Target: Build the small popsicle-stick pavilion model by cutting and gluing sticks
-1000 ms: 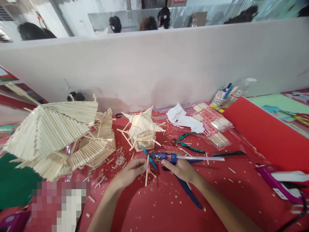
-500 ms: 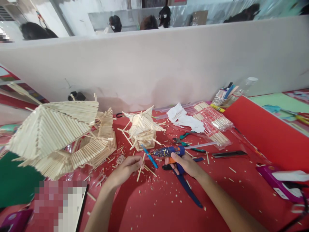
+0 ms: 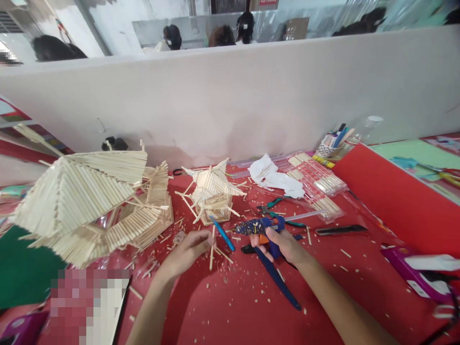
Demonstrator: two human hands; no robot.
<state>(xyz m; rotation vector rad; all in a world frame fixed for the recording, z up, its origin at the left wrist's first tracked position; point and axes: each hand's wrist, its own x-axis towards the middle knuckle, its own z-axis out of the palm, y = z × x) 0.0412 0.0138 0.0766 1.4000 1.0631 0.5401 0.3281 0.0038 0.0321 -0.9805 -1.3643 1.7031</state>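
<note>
In the head view, my right hand (image 3: pixel 282 245) is wrapped round the handle of a blue hot glue gun (image 3: pixel 257 226), whose nozzle points left. A glue stick (image 3: pixel 304 215) sticks out of its back. Between the fingertips of my left hand (image 3: pixel 192 249) is a thin wooden stick (image 3: pixel 212 249), held nearly upright. Just right of it lies a blue pen (image 3: pixel 223 233), close to the nozzle. Behind both hands stands a small pavilion model (image 3: pixel 212 194) made of wooden sticks. Long dark blue handles (image 3: pixel 278 280) of a tool lie below the glue gun.
A larger stick-built model (image 3: pixel 86 196) fills the left. Green-handled pliers (image 3: pixel 268 208), packs of sticks (image 3: pixel 318 177), white tissue (image 3: pixel 275 177) and a black cutter (image 3: pixel 341 229) lie to the right. Stick offcuts litter the red tabletop (image 3: pixel 230 311). A white partition (image 3: pixel 215 96) rises behind.
My right hand has drawn the glue gun a little to the right, away from the stick. The stick in my left hand has turned more upright.
</note>
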